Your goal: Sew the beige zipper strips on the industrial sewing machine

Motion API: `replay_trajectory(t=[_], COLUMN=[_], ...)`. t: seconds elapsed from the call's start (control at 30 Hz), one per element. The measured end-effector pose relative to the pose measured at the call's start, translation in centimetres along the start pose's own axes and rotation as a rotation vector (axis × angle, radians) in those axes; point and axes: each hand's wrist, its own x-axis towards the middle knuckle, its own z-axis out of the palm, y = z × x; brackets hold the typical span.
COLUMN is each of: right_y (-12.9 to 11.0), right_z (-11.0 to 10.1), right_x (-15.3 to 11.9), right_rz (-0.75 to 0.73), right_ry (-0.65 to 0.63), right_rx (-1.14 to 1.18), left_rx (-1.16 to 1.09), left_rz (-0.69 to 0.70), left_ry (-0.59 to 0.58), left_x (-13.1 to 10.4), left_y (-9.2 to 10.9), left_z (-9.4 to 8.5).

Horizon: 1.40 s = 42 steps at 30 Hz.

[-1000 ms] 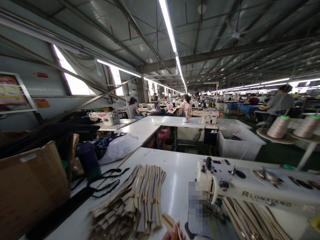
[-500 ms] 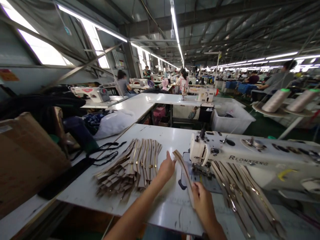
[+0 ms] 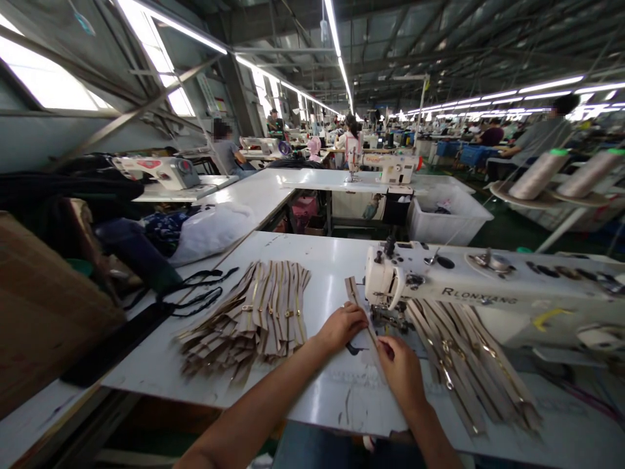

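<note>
Noted one zipper strip point(image 3: 372, 333) right of centre, lower half of frame, just beside sewing machine point(image 3: 439, 277). Pinched in left hand point(image 3: 346, 324) and right hand point(image 3: 401, 372). Compared with earlier frame: shifted left-hand grip down from the far end, nearer the right. Counted one strip held, two hands, one heap of strips point(image 3: 268, 312) at centre left, one bundle point(image 3: 463, 361) at lower right, overlapping too much to tally singly. Observed far end projecting past left-hand fingers, midsection between grips.

The head view looks forward and down across the near table point(image 3: 325, 267).
</note>
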Motion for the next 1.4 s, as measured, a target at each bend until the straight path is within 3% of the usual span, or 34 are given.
replay_trajectory(t=[0.23, 0.47, 0.63, 0.83, 0.97, 1.13, 1.4], right_y=[0.4, 0.7, 1.2, 0.5, 0.2, 0.1, -0.3], right_z=[0.0, -1.5, -1.7, -1.3, 0.0, 1.4, 1.8], right_x=[0.2, -1.2, -2.0, 0.7, 2.1, 1.2, 1.7], right_rz=[-0.045, -0.129, -0.208, -0.275, -0.248, -0.186, -0.136], right_ry=[-0.038, -0.140, -0.119, -0.192, -0.152, -0.076, -0.024], right_rx=[-0.035, -0.200, -0.234, -0.359, -0.387, -0.432, -0.473], left_rx=[0.083, 0.036, 0.026, 0.086, 0.100, 0.063, -0.013], left_rz=[0.046, 0.083, 0.070, -0.002, -0.013, 0.042, 0.038], left_ry=[-0.023, -0.010, 0.003, 0.033, 0.032, -0.026, -0.071], left_x=[-0.2, -0.5, -0.6, 0.5, 2.1, 3.6, 4.9], left_y=[-0.1, 0.3, 0.4, -0.7, -1.7, -2.6, -4.5], left_z=[0.2, -0.4, -0.1, 0.0, -0.2, 0.4, 0.9])
